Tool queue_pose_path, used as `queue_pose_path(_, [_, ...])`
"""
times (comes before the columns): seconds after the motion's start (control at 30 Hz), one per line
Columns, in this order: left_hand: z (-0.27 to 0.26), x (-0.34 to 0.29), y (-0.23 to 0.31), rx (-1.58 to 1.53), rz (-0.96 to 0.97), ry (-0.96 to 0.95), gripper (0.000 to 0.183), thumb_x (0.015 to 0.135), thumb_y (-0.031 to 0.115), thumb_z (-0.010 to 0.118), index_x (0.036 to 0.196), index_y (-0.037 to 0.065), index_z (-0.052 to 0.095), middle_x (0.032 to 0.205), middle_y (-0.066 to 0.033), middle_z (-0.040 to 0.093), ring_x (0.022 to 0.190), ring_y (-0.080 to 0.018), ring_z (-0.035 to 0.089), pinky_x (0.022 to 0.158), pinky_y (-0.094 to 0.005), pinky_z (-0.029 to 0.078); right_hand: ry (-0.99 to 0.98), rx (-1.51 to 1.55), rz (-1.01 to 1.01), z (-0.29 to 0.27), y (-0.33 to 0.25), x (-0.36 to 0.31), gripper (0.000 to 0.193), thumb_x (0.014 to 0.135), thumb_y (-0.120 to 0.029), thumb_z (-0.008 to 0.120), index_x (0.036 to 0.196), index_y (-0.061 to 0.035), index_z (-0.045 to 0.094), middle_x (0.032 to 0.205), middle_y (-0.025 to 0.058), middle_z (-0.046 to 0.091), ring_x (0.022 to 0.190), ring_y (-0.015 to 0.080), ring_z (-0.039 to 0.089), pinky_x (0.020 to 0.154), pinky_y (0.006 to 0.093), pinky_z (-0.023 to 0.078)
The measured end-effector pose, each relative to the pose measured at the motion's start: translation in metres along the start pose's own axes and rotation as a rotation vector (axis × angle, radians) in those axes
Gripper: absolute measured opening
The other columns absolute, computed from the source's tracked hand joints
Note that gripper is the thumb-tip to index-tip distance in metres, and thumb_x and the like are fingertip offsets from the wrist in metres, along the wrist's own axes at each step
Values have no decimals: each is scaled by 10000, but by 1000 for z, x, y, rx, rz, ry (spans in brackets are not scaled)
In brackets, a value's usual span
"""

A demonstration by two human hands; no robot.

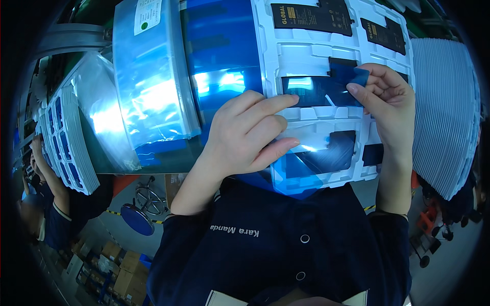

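Note:
A white moulded tray (301, 51) lies before me, with flat black battery packs in its pockets. My right hand (390, 94) pinches a corner of blue film (359, 77) between thumb and index finger, at the right end of a shiny black battery pack (311, 86) in the middle row. My left hand (250, 132) rests palm down over the tray's left edge. Its index fingertip touches or nearly touches the pack's lower left, and its thumb is held apart. Below that thumb, a clear blue film sheet (301, 178) lies over the tray's near edge.
Left of the tray are blue film sheets (219, 51), a plastic-wrapped stack (153, 76) and clear plastic bags (97, 97). A tall stack of white trays (444, 112) stands at the right. Farther left, a co-worker's hand (38, 150) is beside another tray stack (74, 145). A round stool (138, 219) stands behind.

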State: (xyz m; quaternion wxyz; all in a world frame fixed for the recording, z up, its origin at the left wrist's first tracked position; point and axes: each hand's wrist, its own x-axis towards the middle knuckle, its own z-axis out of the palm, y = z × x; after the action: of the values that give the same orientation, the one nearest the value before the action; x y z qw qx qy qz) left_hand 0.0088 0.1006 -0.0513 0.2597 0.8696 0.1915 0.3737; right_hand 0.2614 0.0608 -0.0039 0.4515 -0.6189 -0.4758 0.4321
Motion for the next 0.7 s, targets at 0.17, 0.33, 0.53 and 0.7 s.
queue_pose_path(0.17, [-2, 2, 3, -57, -53, -29, 242, 739, 185, 723, 757, 48, 524, 1072, -160, 652, 647, -226, 506, 584, -300, 418, -9, -171, -104, 4, 6, -4, 390, 766, 50, 699, 1141, 32, 591, 868, 36, 629, 610, 12, 537, 512, 127, 387])
queue_pose_path(0.33, [-20, 4, 21, -428, -313, -52, 126, 806, 71, 661, 815, 20, 546, 1002, -177, 655, 694, -168, 565, 636, -273, 457, 76, -192, -300, 5, -15, -18, 681, 721, -51, 766, 1313, 33, 440, 1053, 115, 584, 714, 40, 548, 595, 154, 403])
queue_pose_path(0.53, [-20, 15, 50, -664, -462, 165, 183, 860, 143, 661, 905, -13, 577, 943, -157, 663, 735, -170, 641, 660, -260, 496, -385, 8, -175, 11, -28, -64, 413, 693, -84, 785, 1075, -6, 649, 1094, 96, 645, 840, 158, 627, 744, 254, 482])
queue_pose_path(0.7, [-15, 32, 66, -1047, -732, 137, 750, 906, 641, 297, 1144, -50, 465, 1073, -262, 609, 949, -280, 634, 814, -329, 498, -100, -109, -396, 2, -23, -75, 207, 725, 33, 658, 912, -28, 723, 1089, 141, 631, 916, 216, 631, 789, 292, 503])
